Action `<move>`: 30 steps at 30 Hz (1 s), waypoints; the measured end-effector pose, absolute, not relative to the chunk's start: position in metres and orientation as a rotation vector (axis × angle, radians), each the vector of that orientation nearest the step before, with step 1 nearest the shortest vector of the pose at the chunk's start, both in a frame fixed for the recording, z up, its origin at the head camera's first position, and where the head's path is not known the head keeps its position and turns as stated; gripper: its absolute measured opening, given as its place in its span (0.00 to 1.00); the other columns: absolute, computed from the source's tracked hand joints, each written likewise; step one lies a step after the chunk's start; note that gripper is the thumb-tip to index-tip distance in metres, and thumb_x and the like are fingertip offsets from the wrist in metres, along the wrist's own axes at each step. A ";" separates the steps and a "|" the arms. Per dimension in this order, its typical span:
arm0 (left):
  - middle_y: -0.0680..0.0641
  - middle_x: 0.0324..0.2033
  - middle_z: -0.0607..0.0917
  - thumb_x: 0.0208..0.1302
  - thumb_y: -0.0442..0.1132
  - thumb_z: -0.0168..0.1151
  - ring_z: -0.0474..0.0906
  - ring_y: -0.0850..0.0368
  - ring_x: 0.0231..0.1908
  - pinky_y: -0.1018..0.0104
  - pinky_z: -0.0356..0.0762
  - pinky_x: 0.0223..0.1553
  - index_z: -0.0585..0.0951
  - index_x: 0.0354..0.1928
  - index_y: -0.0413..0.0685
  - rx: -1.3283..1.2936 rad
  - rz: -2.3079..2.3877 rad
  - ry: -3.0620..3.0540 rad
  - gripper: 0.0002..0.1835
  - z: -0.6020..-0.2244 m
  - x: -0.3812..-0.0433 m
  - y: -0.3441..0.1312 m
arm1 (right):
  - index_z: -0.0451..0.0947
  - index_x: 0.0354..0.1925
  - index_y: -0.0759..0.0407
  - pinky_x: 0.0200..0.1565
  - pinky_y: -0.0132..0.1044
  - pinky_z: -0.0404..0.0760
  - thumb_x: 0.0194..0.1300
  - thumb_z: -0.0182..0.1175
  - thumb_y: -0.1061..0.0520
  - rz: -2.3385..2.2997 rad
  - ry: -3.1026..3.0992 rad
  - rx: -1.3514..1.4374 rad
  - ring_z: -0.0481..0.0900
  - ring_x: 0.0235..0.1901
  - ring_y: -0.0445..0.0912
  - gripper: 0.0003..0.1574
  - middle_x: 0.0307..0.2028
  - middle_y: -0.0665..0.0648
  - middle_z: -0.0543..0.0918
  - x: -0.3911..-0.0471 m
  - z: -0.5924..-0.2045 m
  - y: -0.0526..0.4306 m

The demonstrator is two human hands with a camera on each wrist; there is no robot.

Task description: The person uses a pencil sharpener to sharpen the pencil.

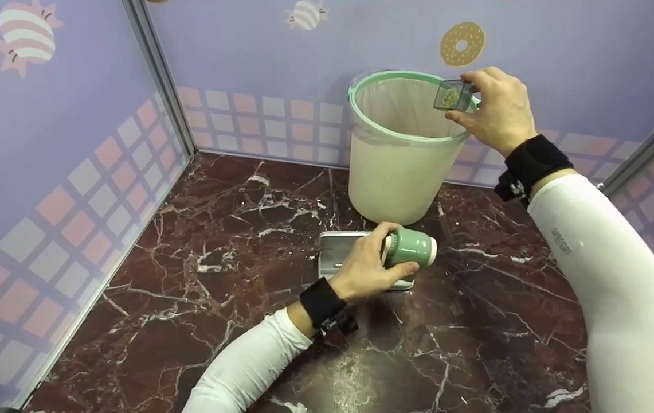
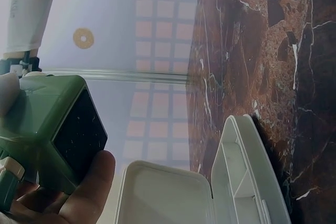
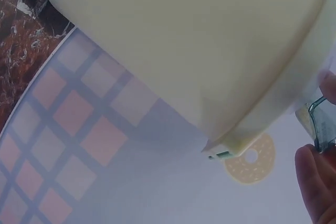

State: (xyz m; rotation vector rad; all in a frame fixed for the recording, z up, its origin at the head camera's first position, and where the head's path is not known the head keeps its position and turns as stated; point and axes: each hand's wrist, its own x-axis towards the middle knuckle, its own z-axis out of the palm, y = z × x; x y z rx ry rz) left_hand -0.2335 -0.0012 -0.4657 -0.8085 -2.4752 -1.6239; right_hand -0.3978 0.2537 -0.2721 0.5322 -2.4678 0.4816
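My left hand grips a green pencil sharpener body with white ends above the table. In the left wrist view, a dark square opening shows in the sharpener. Behind that hand lies an open pale pencil case, its lid and divided compartments visible in the left wrist view. Up by the right side of the bin rim, my right hand pinches a small see-through shavings drawer between thumb and fingers. Yellowish shavings show inside the drawer. In the right wrist view, the drawer is partly cut off.
A cream waste bin with a green rim and a clear liner stands against the back wall. Patterned lilac panels enclose the dark red marbled tabletop at the back and both sides.
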 end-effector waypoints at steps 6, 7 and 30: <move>0.38 0.54 0.92 0.65 0.48 0.83 0.90 0.53 0.47 0.68 0.87 0.48 0.76 0.68 0.47 -0.811 -1.626 -2.485 0.35 -0.467 -0.233 -0.001 | 0.81 0.69 0.67 0.68 0.68 0.82 0.62 0.82 0.59 0.350 -2.489 0.605 0.87 0.59 0.72 0.40 0.64 0.70 0.87 -0.400 -0.270 0.243; 0.38 0.54 0.92 0.65 0.48 0.83 0.90 0.53 0.47 0.68 0.87 0.48 0.76 0.68 0.47 -0.810 -1.625 -2.486 0.35 -0.467 -0.233 -0.001 | 0.81 0.69 0.67 0.67 0.68 0.83 0.62 0.81 0.60 0.329 -2.495 0.616 0.87 0.59 0.72 0.40 0.64 0.70 0.86 -0.400 -0.270 0.241; 0.41 0.52 0.94 0.64 0.51 0.82 0.91 0.53 0.47 0.68 0.85 0.49 0.77 0.66 0.50 -0.833 -1.556 -2.501 0.33 -0.469 -0.232 0.002 | 0.78 0.69 0.71 0.61 0.70 0.86 0.65 0.73 0.70 -0.104 -2.454 0.854 0.83 0.62 0.73 0.35 0.67 0.72 0.83 -0.403 -0.258 0.248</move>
